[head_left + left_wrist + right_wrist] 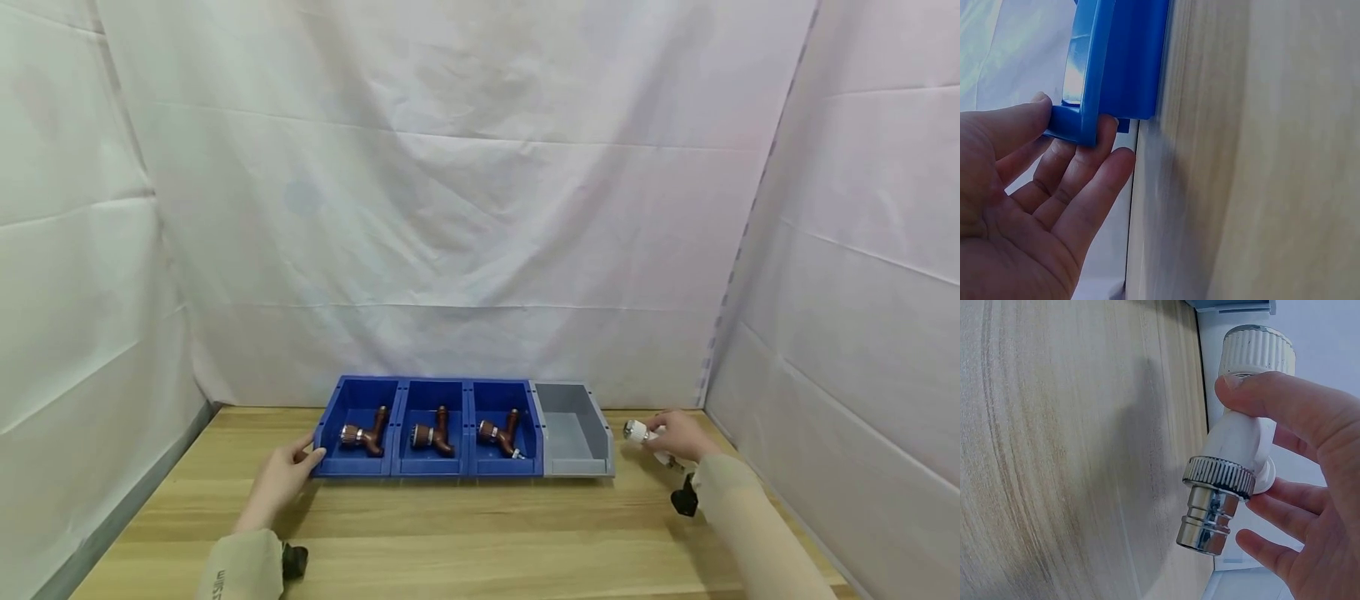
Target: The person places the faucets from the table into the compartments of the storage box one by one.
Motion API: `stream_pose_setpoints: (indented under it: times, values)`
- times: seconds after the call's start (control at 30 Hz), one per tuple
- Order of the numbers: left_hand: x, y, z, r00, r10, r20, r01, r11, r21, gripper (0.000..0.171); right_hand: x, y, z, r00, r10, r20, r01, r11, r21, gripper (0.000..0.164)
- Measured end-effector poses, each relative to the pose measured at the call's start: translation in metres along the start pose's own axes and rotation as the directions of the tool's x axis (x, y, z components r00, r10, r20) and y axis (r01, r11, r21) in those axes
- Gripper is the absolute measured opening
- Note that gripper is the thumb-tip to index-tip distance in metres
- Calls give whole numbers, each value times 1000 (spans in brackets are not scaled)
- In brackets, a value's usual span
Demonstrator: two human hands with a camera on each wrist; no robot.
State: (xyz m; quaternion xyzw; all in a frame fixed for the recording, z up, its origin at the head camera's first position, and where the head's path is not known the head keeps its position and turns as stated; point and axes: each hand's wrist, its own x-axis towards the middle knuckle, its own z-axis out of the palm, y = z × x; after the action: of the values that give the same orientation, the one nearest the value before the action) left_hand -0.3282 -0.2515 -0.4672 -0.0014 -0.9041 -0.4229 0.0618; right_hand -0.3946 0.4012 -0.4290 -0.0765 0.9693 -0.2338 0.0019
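My left hand (283,477) pinches the front left corner of the leftmost blue bin (351,468). In the left wrist view the thumb lies on one side of the blue bin's edge (1090,119) and the fingers on the other. My right hand (681,435) holds a white faucet (1235,440) with a ribbed white knob and a chrome hose nozzle, right of the grey bin (576,467). Thumb and fingers grip it just below the knob. Brown faucets lie one in each blue bin: left (375,439), middle (441,440) and right (510,433).
The three blue bins and the grey bin stand joined in a row along the back of the wooden table (450,533). White cloth (465,208) hangs behind the table and along both sides. A black wrist device (295,561) sits by the left sleeve.
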Motion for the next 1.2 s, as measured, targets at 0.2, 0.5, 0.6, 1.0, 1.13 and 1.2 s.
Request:
stream_pose_setpoints:
  times: [0.2,0.5,0.6,1.0,1.13,1.2]
  values:
    - [1,2,0,1000,-9,10,9,1000,-14,55,0,-1,-1,1000,14,-1,-14,1000,4,27]
    - [-1,4,-4,1000,-13,28,14,1000,-19,56,2,0,-2,1000,24,3,-24,1000,-6,29]
    - [-1,2,-5,1000,-16,25,17,1000,-26,56,3,-1,-4,1000,21,0,-21,1000,-13,31]
    - [1,1,-5,1000,-10,19,10,1000,-20,55,5,0,-8,1000,15,14,-15,1000,0,30]
    - [2,0,-4,1000,-6,26,7,1000,-29,55,2,-3,-9,1000,13,14,-12,1000,-16,32]
    - [1,-2,-3,999,-5,31,6,999,-32,56,0,-4,-9,1000,5,12,-5,1000,-18,33]
